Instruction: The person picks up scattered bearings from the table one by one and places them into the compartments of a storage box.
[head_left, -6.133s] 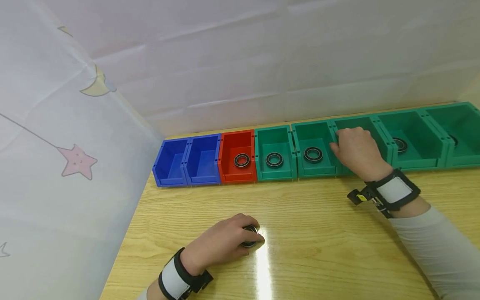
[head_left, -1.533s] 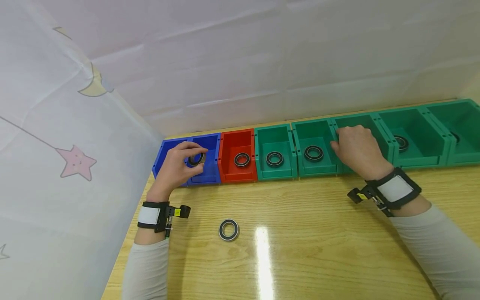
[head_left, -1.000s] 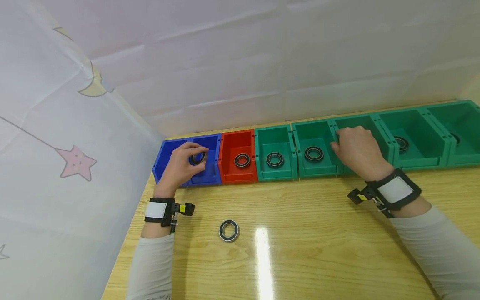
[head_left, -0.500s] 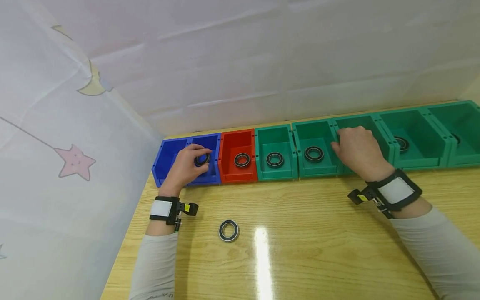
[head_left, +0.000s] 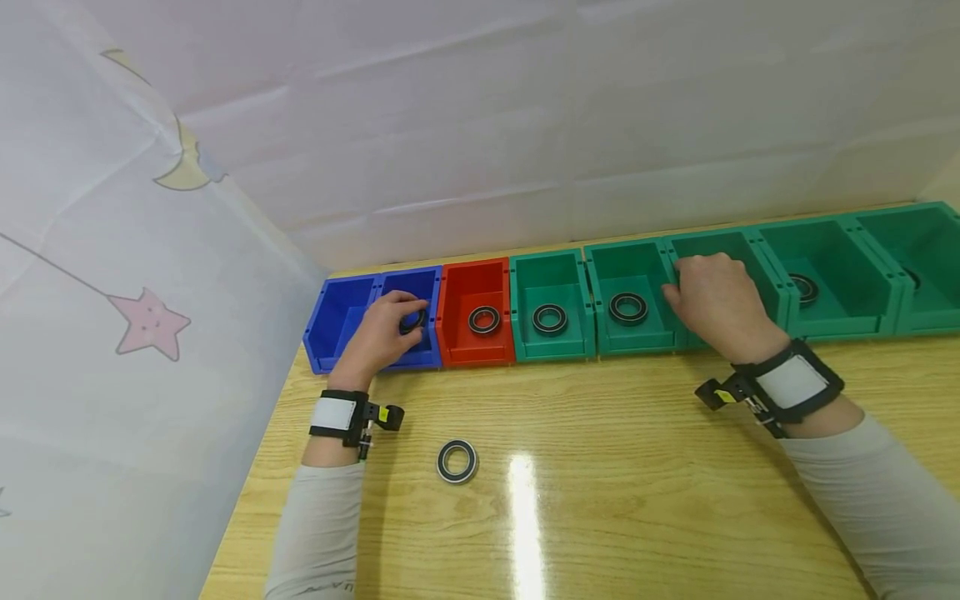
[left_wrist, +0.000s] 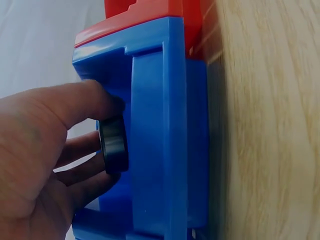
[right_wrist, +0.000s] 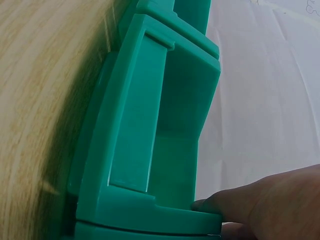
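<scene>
My left hand [head_left: 381,336] pinches a black-sealed ball bearing [head_left: 411,322] inside the second blue bin [head_left: 405,360]. Seen from the left wrist, the bearing [left_wrist: 114,145] is tilted on edge between thumb and fingers, behind the bin's front lip. My right hand [head_left: 720,302] lies over a green bin, gripping its side wall; in the right wrist view the thumb [right_wrist: 225,204] touches the rim of the green bin [right_wrist: 132,120], and most fingers are hidden. Another bearing [head_left: 457,461] lies flat on the table.
The red bin [head_left: 476,354] holds one bearing [head_left: 484,320]. Several green bins to the right hold bearings, such as one bearing [head_left: 550,319] and another bearing [head_left: 627,308]. The leftmost blue bin [head_left: 341,363] stands against the side wall covering. A wooden table [head_left: 600,467] stretches in front.
Since the oldest frame, my left hand has gone from the table to the second blue bin with a bearing. Lately it has shifted slightly right and down. My right hand stays put.
</scene>
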